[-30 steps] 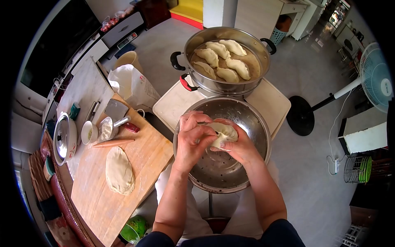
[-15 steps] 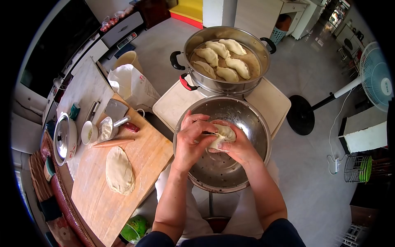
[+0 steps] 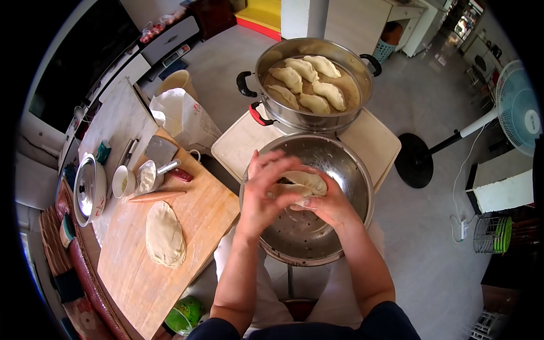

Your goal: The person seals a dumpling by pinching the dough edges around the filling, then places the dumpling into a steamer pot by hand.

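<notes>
A partly folded dumpling rests in my right hand, whose fingers curl behind it while the thumb presses its front. Its right part is closed; toward the left the dough edges gape around a dark gap. My left hand is at that open end, fingers spread and somewhat blurred, with the thumb close to the front edge; whether it touches the dough I cannot tell. Both hands are above a large steel bowl with dark bits stuck to its inside. Beyond it, a steamer pot holds several shaped dumplings.
At left, a wooden board carries a dough piece, a rolling pin, a cleaver and a small cup. A lidded basin stands beside it. A floor fan is at right.
My left hand has let go of the pinched dough edge and its fingers have spread. The dumpling's left end now gapes wider. My right hand keeps its hold.
</notes>
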{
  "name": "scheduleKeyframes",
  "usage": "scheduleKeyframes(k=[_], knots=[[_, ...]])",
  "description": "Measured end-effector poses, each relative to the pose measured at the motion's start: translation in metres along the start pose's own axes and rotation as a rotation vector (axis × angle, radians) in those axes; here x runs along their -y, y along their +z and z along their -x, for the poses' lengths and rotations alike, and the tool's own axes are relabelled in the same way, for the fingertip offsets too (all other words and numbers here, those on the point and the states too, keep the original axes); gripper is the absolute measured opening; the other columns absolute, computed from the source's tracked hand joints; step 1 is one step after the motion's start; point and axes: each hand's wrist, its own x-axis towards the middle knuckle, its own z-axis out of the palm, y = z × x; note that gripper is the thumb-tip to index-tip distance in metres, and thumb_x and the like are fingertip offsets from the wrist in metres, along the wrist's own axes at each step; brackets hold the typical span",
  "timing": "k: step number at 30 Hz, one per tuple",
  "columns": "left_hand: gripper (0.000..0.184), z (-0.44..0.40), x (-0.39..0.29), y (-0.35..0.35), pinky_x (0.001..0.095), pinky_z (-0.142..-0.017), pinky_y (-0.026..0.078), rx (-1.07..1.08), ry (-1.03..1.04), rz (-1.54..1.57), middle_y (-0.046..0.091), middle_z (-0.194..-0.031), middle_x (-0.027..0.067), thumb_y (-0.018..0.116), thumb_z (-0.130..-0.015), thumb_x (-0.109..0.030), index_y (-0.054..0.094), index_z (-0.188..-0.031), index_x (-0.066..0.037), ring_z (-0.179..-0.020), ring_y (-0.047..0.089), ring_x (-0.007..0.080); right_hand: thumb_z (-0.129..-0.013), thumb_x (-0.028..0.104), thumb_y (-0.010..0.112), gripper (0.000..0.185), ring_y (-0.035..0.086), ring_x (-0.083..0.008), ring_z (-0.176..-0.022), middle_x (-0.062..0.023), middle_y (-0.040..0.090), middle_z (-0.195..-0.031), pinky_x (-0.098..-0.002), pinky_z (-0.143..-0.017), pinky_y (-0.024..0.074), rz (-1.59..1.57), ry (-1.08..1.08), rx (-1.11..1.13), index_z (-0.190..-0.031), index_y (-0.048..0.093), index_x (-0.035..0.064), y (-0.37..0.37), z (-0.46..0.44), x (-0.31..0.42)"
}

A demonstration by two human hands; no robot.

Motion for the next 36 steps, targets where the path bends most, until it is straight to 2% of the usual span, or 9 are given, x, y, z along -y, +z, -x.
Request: scheduleKeyframes(k=[5, 7, 10, 14, 17, 25, 31, 34, 36], knots=[[0.136, 0.022, 0.032, 0.016, 0.0413, -0.121, 0.020, -0.241, -0.312, 0.948, 0.035, -0.158, 0.0113, 0.096, -0.048, -0.048, 0.027, -0.156, -0.004, -0.146, 0.032, 0.0242, -0.073, 0.003, 0.083, 0.081, 0.060, -0.0276, -0.122, -0.0111, 0.056, -0.137, -0.0444, -0.089, 0.0613, -0.064, -0.085, -0.048, -0.144, 0.044, 0.0030, 0.005, 0.003, 0.008], [0.131, 0.021, 0.031, 0.024, 0.0406, -0.120, 0.026, 0.089, -0.363, 0.992, 0.040, -0.154, 0.0098, 0.099, -0.051, -0.039, 0.028, -0.156, -0.005, -0.143, 0.038, 0.0233, -0.071, 0.013, 0.089, 0.088, 0.059, -0.0281, -0.124, -0.0121, 0.055, -0.139, -0.0443, -0.089, 0.0609, -0.080, -0.116, -0.032, -0.145, 0.042, 0.0035, 0.003, 0.001, 0.003], [0.128, 0.009, 0.016, 0.026, 0.0375, -0.115, 0.036, 0.178, -0.408, 1.129, 0.044, -0.151, 0.0089, 0.101, -0.052, -0.028, 0.028, -0.155, -0.006, -0.137, 0.045, 0.0226, -0.069, 0.016, 0.091, 0.091, 0.056, -0.0285, -0.127, -0.0118, 0.054, -0.140, -0.0455, -0.093, 0.0586, -0.120, -0.143, -0.056, -0.145, 0.042, 0.0043, 0.010, -0.001, -0.009], [0.120, 0.015, 0.020, 0.013, 0.0364, -0.108, 0.044, 0.198, -0.535, 1.274, 0.051, -0.144, 0.0078, 0.100, -0.051, -0.014, 0.035, -0.151, -0.006, -0.130, 0.052, 0.0216, -0.069, 0.018, 0.092, 0.092, 0.054, -0.0282, -0.130, -0.0110, 0.054, -0.141, -0.0433, -0.102, 0.0529, -0.108, -0.115, -0.034, -0.145, 0.042, 0.0046, 0.022, -0.003, -0.008], [0.116, 0.011, 0.033, 0.010, 0.0367, -0.109, 0.044, 0.240, -0.347, 1.163, 0.052, -0.143, 0.0094, 0.100, -0.052, -0.012, 0.037, -0.150, -0.006, -0.130, 0.052, 0.0220, -0.069, 0.021, 0.092, 0.093, 0.053, -0.0277, -0.132, -0.0109, 0.053, -0.141, -0.0415, -0.108, 0.0486, -0.056, -0.101, -0.019, -0.146, 0.041, 0.0042, 0.022, -0.007, -0.017], [0.111, 0.016, 0.025, 0.015, 0.0368, -0.108, 0.045, 0.084, -0.436, 1.145, 0.054, -0.142, 0.0114, 0.100, -0.053, -0.015, 0.042, -0.147, -0.003, -0.128, 0.054, 0.0220, -0.074, 0.028, 0.088, 0.092, 0.048, -0.0266, -0.135, -0.0107, 0.051, -0.141, -0.0411, -0.114, 0.0395, 0.282, -0.237, -0.005, -0.148, 0.038, 0.0015, 0.025, -0.014, -0.022], [0.105, 0.025, 0.021, 0.013, 0.0342, -0.101, 0.050, 0.015, -0.477, 1.170, 0.060, -0.131, 0.0066, 0.099, -0.056, -0.020, 0.045, -0.144, -0.004, -0.119, 0.058, 0.0184, -0.084, 0.030, 0.077, 0.076, 0.050, -0.0287, -0.124, -0.0137, 0.052, -0.132, -0.0400, -0.108, 0.0376, 1.175, -0.574, -0.073, -0.147, 0.046, 0.0032, 0.027, -0.008, -0.012], [0.097, 0.028, 0.031, 0.010, 0.0337, -0.098, 0.051, 0.109, -0.439, 1.161, 0.061, -0.128, 0.0047, 0.098, -0.058, -0.017, 0.049, -0.141, -0.005, -0.116, 0.059, 0.0176, -0.085, 0.031, 0.075, 0.062, 0.050, -0.0296, -0.120, -0.0149, 0.052, -0.128, -0.0402, -0.106, 0.0378, 1.305, -0.617, -0.080, -0.139, 0.056, 0.0059, 0.028, -0.001, 0.012], [0.092, 0.027, 0.036, 0.006, 0.0337, -0.097, 0.052, 0.220, -0.422, 1.165, 0.062, -0.127, 0.0040, 0.098, -0.058, -0.012, 0.051, -0.138, -0.005, -0.115, 0.060, 0.0173, -0.083, 0.013, 0.072, 0.042, 0.054, -0.0278, -0.111, -0.0118, 0.058, -0.115, -0.0379, -0.098, 0.0441, 1.221, -0.633, -0.102, -0.124, 0.068, 0.0060, 0.037, 0.000, 0.023]])
